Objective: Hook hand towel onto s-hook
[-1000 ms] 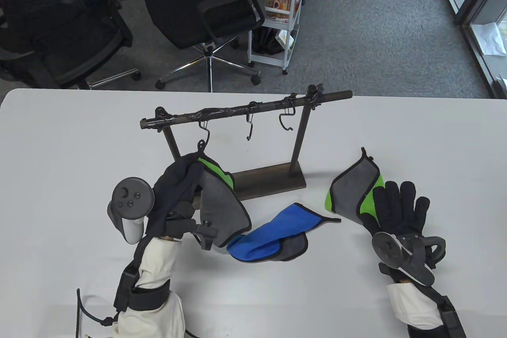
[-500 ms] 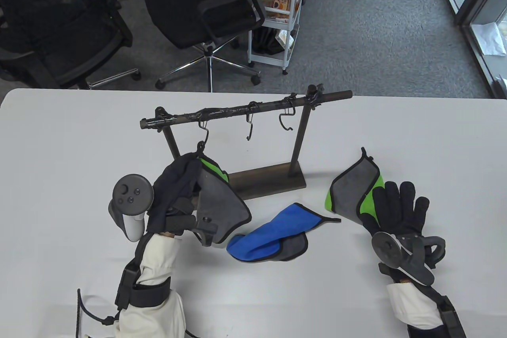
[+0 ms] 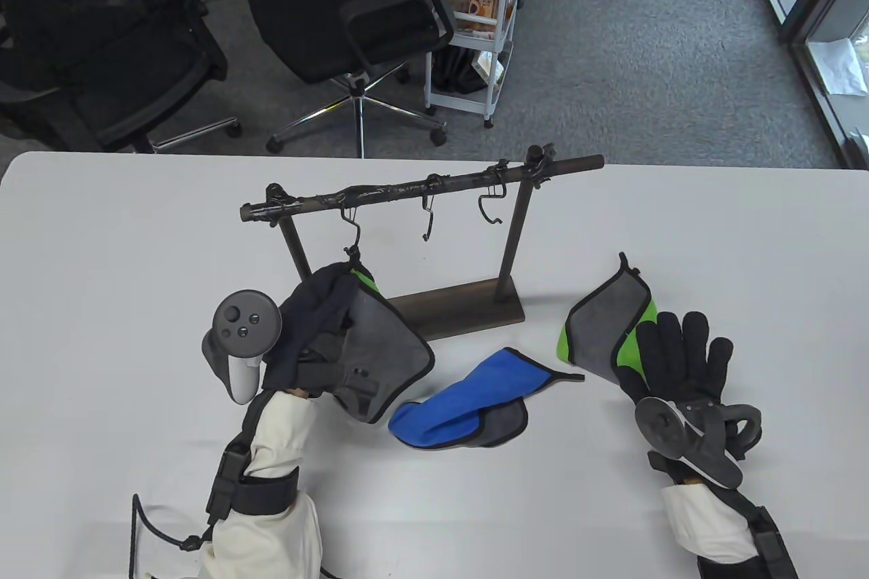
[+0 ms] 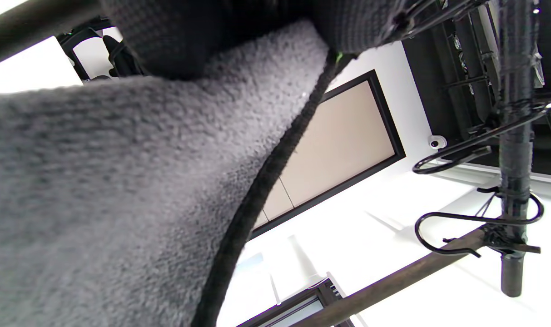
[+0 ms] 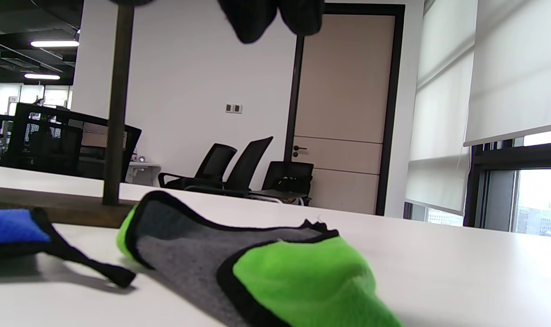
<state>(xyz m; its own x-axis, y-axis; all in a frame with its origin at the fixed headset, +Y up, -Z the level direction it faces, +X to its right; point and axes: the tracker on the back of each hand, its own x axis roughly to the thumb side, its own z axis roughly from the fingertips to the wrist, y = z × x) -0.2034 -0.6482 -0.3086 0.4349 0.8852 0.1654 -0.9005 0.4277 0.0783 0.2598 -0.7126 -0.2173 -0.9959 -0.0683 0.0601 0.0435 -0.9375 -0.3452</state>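
table view looks down from above; both wrist views sit low, sharing the rack (image 3: 421,189).

The left hand (image 3: 319,328), in a black sensor glove, is raised with its fingers curled and gripping — its grey tracker sits out to the left, the white-sleeved forearm angling up from the bottom edge. The right hand (image 3: 682,351) lies flat, palm down, black-gloved fingers spread and pointing away — its tracker rides on the wrist.
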